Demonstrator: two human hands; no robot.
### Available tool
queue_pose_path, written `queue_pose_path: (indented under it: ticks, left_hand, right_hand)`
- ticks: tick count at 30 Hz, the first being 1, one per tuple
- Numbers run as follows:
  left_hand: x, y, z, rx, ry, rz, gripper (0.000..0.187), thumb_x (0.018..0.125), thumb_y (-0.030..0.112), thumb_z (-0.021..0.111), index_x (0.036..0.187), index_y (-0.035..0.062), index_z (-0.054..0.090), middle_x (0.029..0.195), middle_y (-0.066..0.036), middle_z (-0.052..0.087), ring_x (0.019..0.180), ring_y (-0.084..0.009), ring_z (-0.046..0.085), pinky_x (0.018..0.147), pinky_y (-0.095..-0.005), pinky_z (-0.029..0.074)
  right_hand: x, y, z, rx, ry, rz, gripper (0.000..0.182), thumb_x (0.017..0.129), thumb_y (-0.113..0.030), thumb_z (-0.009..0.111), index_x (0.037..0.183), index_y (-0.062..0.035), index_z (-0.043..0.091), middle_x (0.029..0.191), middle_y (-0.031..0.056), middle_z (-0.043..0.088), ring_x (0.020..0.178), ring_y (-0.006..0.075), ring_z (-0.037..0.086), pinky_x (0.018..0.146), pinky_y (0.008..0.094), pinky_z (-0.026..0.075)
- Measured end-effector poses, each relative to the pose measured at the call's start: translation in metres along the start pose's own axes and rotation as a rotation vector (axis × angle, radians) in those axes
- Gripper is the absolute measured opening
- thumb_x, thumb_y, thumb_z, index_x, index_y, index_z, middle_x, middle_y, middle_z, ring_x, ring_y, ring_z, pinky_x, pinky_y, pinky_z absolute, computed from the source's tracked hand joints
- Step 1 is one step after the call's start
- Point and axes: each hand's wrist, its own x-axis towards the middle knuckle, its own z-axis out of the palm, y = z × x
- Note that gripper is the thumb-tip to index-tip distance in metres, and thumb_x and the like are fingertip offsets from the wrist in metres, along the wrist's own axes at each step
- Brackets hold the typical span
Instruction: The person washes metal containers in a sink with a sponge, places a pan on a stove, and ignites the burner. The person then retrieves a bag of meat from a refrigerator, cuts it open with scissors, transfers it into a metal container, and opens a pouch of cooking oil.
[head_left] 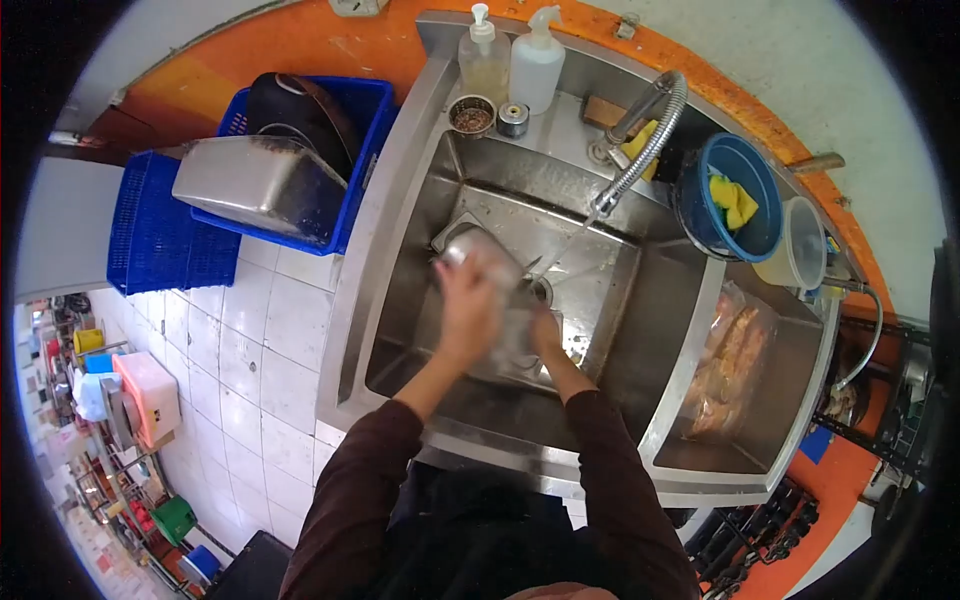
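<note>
Over the large steel sink basin (500,415), a metal pan (482,250) shows smeared by motion. My left hand (472,315) is at the near left side of this pan, with some fingers spread across it. My right hand (545,332) is at the right side of the blurred metal, its fingers mostly hidden. Water runs from the spring-necked faucet (650,160) into the basin just right of the pan. Other metal pieces lie beneath my hands, partly hidden.
A blue bucket (715,235) with a yellow sponge stands right of the faucet. Bagged food (728,365) lies in the smaller right basin. Two pump bottles (537,72) stand behind the sink. A blue crate (362,170) holds pans at the left.
</note>
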Motion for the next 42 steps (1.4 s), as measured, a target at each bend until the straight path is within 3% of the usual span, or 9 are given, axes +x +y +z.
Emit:
queue_pose_path:
  ticks: [5, 10, 15, 17, 20, 25, 28, 36, 42]
  left_hand:
    - [-0.041, -0.015, -0.043, 0.105, -0.112, 0.077, 0.02, 0.06, -0.009, 0.05, 0.058, 0.0048, 0.035, 0.105, -0.011, 0.052, 0.118, -0.0351, 0.035, 0.096, -0.0641, 0.002]
    - [-0.067, -0.021, -0.075, 0.3, -0.316, 0.661, 0.02, 0.064, 0.019, 0.056, 0.055, 0.0161, 0.039, 0.11, -0.004, 0.054, 0.12, -0.0291, 0.034, 0.095, -0.0646, -0.005]
    - [-0.056, -0.019, -0.091, 0.357, -0.403, 0.823, 0.018, 0.067, 0.025, 0.054, 0.054, 0.0214, 0.041, 0.115, -0.002, 0.052, 0.119, -0.0241, 0.036, 0.096, -0.0636, -0.005]
    - [-0.051, -0.016, -0.094, 0.34, -0.373, 0.815, 0.019, 0.067, 0.024, 0.055, 0.054, 0.0207, 0.041, 0.114, -0.001, 0.053, 0.119, -0.0243, 0.037, 0.096, -0.0636, -0.005]
    - [-0.048, -0.009, -0.098, 0.33, -0.327, 0.748, 0.012, 0.067, 0.023, 0.056, 0.059, 0.0207, 0.046, 0.111, 0.0, 0.054, 0.118, -0.0211, 0.039, 0.095, -0.0647, -0.002]
    - [-0.049, 0.01, -0.107, 0.241, -0.232, 0.631, 0.023, 0.07, 0.014, 0.053, 0.056, 0.0156, 0.035, 0.106, -0.003, 0.057, 0.117, -0.0268, 0.039, 0.097, -0.0627, -0.005]
    - [-0.059, 0.016, -0.118, 0.269, -0.198, 0.547, 0.018, 0.063, 0.018, 0.057, 0.055, 0.0186, 0.041, 0.099, 0.001, 0.058, 0.107, -0.0224, 0.047, 0.095, -0.0651, 0.0]
    - [-0.053, 0.038, -0.148, 0.156, -0.034, 0.381, 0.021, 0.062, 0.01, 0.054, 0.056, 0.0119, 0.034, 0.089, -0.006, 0.058, 0.105, -0.0293, 0.045, 0.095, -0.0651, 0.001]
    - [-0.039, 0.048, -0.169, 0.174, 0.063, 0.22, 0.033, 0.058, -0.005, 0.056, 0.058, 0.0098, 0.027, 0.095, -0.011, 0.057, 0.111, -0.0366, 0.042, 0.097, -0.063, 0.004]
  right_hand:
    - [0.06, -0.039, -0.031, 0.003, 0.101, -0.175, 0.021, 0.078, -0.011, 0.044, 0.094, -0.0031, 0.055, 0.104, 0.0117, 0.05, 0.098, 0.0251, 0.046, 0.081, 0.0379, 0.036]
    - [0.134, -0.023, 0.023, -0.335, 0.286, -0.526, 0.026, 0.077, -0.017, 0.047, 0.099, -0.0045, 0.052, 0.103, 0.0093, 0.047, 0.095, 0.0254, 0.045, 0.081, 0.0389, 0.035]
    - [0.139, -0.037, 0.023, -0.536, 0.008, -0.395, 0.027, 0.079, -0.021, 0.047, 0.1, -0.0057, 0.053, 0.104, 0.0084, 0.048, 0.098, 0.0249, 0.045, 0.084, 0.0416, 0.033]
    - [0.134, -0.036, 0.022, -0.427, -0.061, -0.239, 0.027, 0.079, -0.023, 0.047, 0.1, -0.0065, 0.054, 0.105, 0.0078, 0.048, 0.098, 0.0251, 0.045, 0.088, 0.0437, 0.031]
    - [0.106, -0.032, 0.016, -0.664, 0.153, -0.648, 0.032, 0.079, -0.026, 0.047, 0.104, -0.0082, 0.054, 0.109, 0.0096, 0.048, 0.1, 0.0268, 0.047, 0.095, 0.0504, 0.023]
    - [0.071, -0.045, 0.034, -0.808, -0.263, -0.371, 0.033, 0.081, -0.026, 0.044, 0.109, -0.0114, 0.056, 0.121, 0.0144, 0.041, 0.114, 0.0308, 0.038, 0.099, 0.0557, 0.013]
    - [0.053, -0.044, 0.053, -0.847, -0.02, -0.298, 0.031, 0.082, -0.024, 0.044, 0.105, -0.0103, 0.059, 0.123, 0.014, 0.038, 0.119, 0.0318, 0.032, 0.1, 0.0563, 0.01]
    - [0.023, -0.06, 0.003, 0.032, 0.188, -0.09, 0.025, 0.073, -0.015, 0.052, 0.094, -0.0039, 0.06, 0.097, 0.0163, 0.056, 0.098, 0.0321, 0.047, 0.094, 0.0453, 0.026]
    - [-0.035, -0.085, -0.032, 0.479, 0.459, -0.07, 0.012, 0.077, -0.012, 0.053, 0.083, -0.0025, 0.055, 0.065, 0.0192, 0.054, 0.058, 0.0358, 0.053, 0.052, 0.0418, 0.041]
